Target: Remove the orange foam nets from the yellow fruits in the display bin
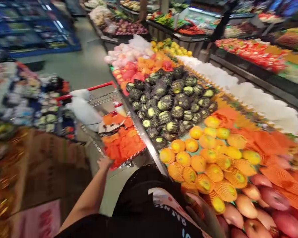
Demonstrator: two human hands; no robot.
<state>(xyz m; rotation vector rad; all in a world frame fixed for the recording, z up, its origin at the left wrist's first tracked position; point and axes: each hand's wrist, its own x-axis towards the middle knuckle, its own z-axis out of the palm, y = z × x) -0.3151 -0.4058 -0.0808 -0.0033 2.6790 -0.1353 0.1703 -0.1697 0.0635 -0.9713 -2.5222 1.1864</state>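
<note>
My left hand (105,162) is closed on the near rim of a metal shopping cart (95,140). Orange-red netting or wrapping (124,142) fills much of the cart, with a white plastic bag (85,110) over its left side. At the lower right, my right hand (201,208) is blurred and low against the fruit display, beside yellow-orange fruits in foam nets (206,183); its fingers cannot be made out. Pinkish-red round fruits (258,210), perhaps pomegranates, lie to the right of that hand.
Dark green netted fruits (173,99) are heaped mid-display, behind the metal edge (149,145). Pink and orange fruits (136,62) lie farther back. Left of the cart stand a cardboard box (52,165) and packaged goods (49,112). An aisle floor (89,56) runs behind.
</note>
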